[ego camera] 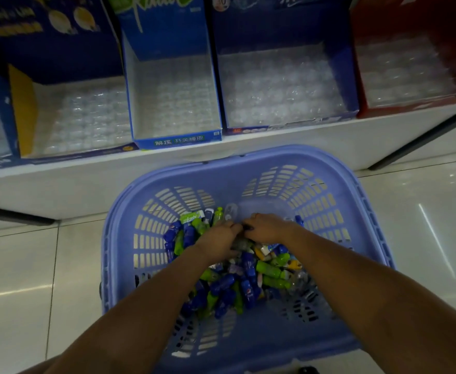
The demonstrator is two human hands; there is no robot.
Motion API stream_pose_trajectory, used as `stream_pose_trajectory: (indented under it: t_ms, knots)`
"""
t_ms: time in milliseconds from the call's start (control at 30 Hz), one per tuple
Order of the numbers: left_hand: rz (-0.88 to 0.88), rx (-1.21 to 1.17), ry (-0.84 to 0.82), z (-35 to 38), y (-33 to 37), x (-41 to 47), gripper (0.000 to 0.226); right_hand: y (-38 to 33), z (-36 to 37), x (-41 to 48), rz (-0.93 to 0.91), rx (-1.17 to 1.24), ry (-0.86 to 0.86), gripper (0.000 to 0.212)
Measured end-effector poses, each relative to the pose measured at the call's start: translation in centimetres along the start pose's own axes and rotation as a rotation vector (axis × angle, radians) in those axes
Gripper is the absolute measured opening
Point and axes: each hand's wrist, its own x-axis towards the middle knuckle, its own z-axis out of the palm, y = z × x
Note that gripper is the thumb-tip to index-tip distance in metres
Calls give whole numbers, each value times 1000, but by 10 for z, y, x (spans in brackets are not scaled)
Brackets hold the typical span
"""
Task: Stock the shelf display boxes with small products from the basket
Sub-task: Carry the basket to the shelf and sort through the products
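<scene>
Left hand (218, 240), right hand (268, 229) digging among mini bottles (268, 268) under curling fingers (232, 228); grip unclear. Overfull scoop likely risking spills before display boxes (177, 141) beyond fingers.

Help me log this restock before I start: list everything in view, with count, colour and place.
display boxes: five, four blue and one red, side by side on the shelf; the leftmost is cut off by the frame edge
clear trays: one in each box, transparent, no products seen in them
shelf: one, white, behind the basket
basket: one, lavender plastic, on the floor in front of the shelf
small products: many, mostly blue and green, a few yellow or white, piled in the basket
floor: glossy white tiles
left hand: on the pile, grip unclear
right hand: on the pile beside the left, grip unclear
</scene>
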Motion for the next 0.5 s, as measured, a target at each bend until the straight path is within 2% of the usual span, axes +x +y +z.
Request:
stream_pose_trajectory:
  t_ms: [133, 267, 400, 467, 500]
  knots:
    - [-82, -273, 177, -15, -16, -6, 46, -9, 1, -1, 176, 246, -21, 44]
    - [-198, -571, 332, -31, -15, -3, 38, -19, 25, -16, 166, 156, 50, 45]
    - [-214, -514, 315, -24, 22, 34, 42, -34, 53, -32, 55, -33, -9, 63]
    - [-252, -398, 344, -16, 34, 49, 40, -39, 57, -42, -31, -40, 15, 58]
    - [-277, -298, 371, -11, 35, 52, 43, -40, 54, -46, -97, 35, 97, 50]
